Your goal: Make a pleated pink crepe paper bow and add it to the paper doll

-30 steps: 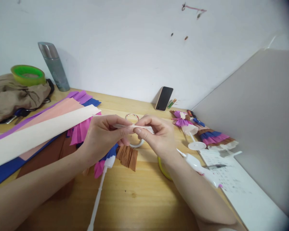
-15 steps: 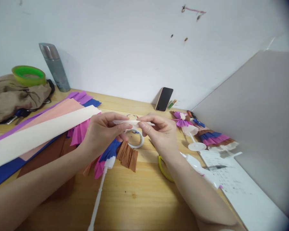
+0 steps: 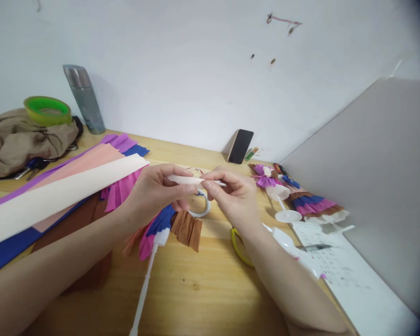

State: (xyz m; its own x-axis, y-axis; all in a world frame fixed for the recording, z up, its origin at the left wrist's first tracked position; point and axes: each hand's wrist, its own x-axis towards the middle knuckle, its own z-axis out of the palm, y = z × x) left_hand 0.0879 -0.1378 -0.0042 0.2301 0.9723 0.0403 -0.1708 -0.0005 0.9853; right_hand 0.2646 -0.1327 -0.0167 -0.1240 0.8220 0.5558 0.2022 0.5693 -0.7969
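Note:
A narrow strip of white paper (image 3: 186, 179) is stretched between my hands above the table. My left hand (image 3: 157, 186) pinches its left part, and my right hand (image 3: 233, 189) pinches the right end between thumb and fingers. Below them lies a roll of white tape (image 3: 207, 207), partly hidden by my fingers. Close under my left hand rests a white plastic stick (image 3: 145, 284) with blue crepe paper (image 3: 164, 219), pink and brown pleated pieces (image 3: 188, 229) at its top. Yellow-handled scissors (image 3: 238, 249) lie under my right wrist, mostly covered.
Crepe paper sheets, a white one (image 3: 66, 196) on top, spread over the left. Behind stand a bottle (image 3: 87, 102) and a phone (image 3: 241, 147). Green tape (image 3: 47, 111) sits on a brown cloth (image 3: 28, 140). At right are a paper flower (image 3: 265, 175), a glue bottle (image 3: 283, 240) and a notebook (image 3: 364, 280).
The camera view has shifted slightly, moving the scene a little right and down. Both hands keep their pinch on the white strip, whose left part has tilted slightly.

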